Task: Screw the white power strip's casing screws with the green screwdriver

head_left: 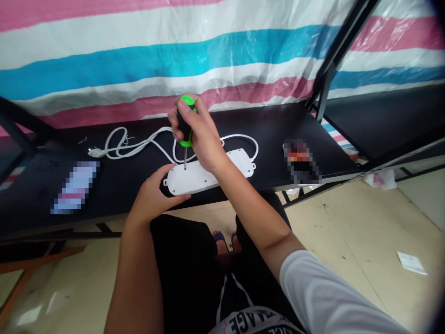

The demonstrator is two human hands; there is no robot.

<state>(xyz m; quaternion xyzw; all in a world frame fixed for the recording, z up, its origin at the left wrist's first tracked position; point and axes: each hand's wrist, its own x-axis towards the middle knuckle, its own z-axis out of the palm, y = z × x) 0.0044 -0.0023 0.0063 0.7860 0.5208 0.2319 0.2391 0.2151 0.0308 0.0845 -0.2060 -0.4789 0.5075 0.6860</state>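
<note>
A white power strip [194,178] lies with its screw-hole side up near the front edge of the black table. My left hand [158,192] grips its left end, thumb along the front side and fingers at the back. Wrapped round the green and black handle of a screwdriver [185,123] is my right hand [198,130]. The screwdriver stands nearly upright, its tip at a hole in the left part of the strip. A white cable [149,141] loops behind the strip and ends in a plug [96,152] at the left.
A blurred-out flat object [75,188] lies at the left of the black table [264,125], another [301,162] at the right. Striped sheeting [174,55] hangs behind. Dark metal posts [325,88] flank the table. Paper [412,263] lies on the floor.
</note>
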